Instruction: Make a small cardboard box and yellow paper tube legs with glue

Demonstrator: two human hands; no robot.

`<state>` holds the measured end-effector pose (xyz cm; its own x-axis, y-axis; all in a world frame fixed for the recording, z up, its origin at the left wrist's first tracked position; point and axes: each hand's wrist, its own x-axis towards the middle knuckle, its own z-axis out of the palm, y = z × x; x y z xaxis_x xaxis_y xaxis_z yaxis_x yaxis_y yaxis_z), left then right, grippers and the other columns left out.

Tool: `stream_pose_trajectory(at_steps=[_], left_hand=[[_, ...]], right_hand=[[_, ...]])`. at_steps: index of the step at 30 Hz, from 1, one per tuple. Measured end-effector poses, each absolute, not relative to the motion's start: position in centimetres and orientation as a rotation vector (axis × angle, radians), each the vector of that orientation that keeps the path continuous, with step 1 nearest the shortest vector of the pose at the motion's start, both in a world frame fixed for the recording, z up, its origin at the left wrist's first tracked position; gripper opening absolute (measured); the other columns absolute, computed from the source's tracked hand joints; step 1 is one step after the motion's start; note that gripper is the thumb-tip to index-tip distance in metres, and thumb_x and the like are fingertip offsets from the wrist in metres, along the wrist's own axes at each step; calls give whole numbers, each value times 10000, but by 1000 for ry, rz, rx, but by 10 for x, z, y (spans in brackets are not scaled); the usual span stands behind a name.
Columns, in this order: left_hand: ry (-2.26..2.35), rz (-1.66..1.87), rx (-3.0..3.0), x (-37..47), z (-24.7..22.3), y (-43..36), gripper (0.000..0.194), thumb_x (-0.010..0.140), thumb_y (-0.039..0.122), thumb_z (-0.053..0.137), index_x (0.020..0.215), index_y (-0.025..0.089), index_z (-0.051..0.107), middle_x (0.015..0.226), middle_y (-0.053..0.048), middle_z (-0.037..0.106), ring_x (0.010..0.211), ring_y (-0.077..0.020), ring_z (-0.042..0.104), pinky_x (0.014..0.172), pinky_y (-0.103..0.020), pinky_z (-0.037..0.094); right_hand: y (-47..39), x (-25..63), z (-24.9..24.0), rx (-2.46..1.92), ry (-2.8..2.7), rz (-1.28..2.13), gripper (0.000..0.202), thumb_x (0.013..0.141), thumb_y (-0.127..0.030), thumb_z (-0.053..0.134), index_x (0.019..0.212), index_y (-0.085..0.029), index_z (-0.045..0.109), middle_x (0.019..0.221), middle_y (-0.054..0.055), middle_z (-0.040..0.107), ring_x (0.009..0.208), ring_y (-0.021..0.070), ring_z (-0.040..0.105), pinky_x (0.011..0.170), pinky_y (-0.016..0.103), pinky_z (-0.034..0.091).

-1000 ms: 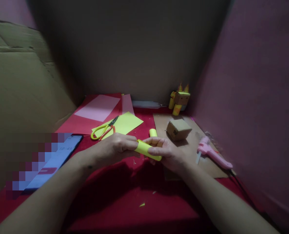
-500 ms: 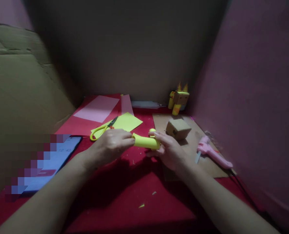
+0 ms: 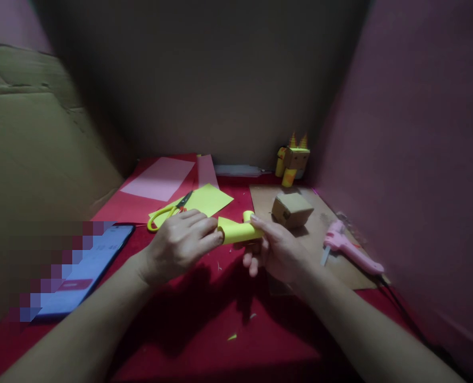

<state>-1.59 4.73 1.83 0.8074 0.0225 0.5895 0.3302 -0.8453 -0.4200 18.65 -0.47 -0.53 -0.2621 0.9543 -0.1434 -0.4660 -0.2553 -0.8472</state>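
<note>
A yellow paper piece (image 3: pixel 238 233), partly rolled into a tube, is held between both hands above the red cloth. My left hand (image 3: pixel 182 242) grips its left end, where an opening and a raised pointed flap show. My right hand (image 3: pixel 278 247) pinches the right end with thumb and fingers, beside a short yellow roll (image 3: pixel 248 216) that stands up near the thumb. Yellow-handled scissors (image 3: pixel 162 214) lie on a yellow sheet (image 3: pixel 210 198) just beyond my left hand. A small cardboard box (image 3: pixel 292 209) sits beyond my right hand.
A cardboard sheet (image 3: pixel 320 255) at the right bears a pink glue gun (image 3: pixel 351 252) with a cable. Behind stands a cardboard-headed figure (image 3: pixel 294 159). Pink paper (image 3: pixel 160 178) lies at the back left, a phone (image 3: pixel 88 271) at the left. Yellow scraps (image 3: pixel 232 337) dot the red cloth (image 3: pixel 204 340).
The yellow piece has turned between my hands, so its left opening and a pointed flap now show. The lower fingers of my right hand have moved down and spread.
</note>
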Motion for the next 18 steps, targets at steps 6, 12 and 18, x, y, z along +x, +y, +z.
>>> stream_pose_trajectory(at_steps=[6,12,18], left_hand=[[-390,-846,-2597,-13,3,56,316,924,114,380,707,171,602,582,-7,545,522,-123,466,493,-262,333],[-1014,-881,-3516,-6,6,48,174,891,251,494,936,144,624,598,15,626,492,-94,556,479,-209,445],[-1649,-1322,-4005,2,11,38,477,889,529,477,682,119,605,516,-38,641,385,-98,558,415,-204,437]], right_hand=[[-2,185,-8,-792,-910,1494,164,796,-287,623,856,-197,499,700,-31,576,459,93,562,340,196,464],[0,185,-17,-796,-1068,1254,188,848,-329,577,959,-242,453,581,-83,548,437,86,503,420,199,422],[-11,183,-18,-858,-1294,998,207,878,-343,566,1025,-241,462,631,-68,538,533,94,521,517,224,432]])
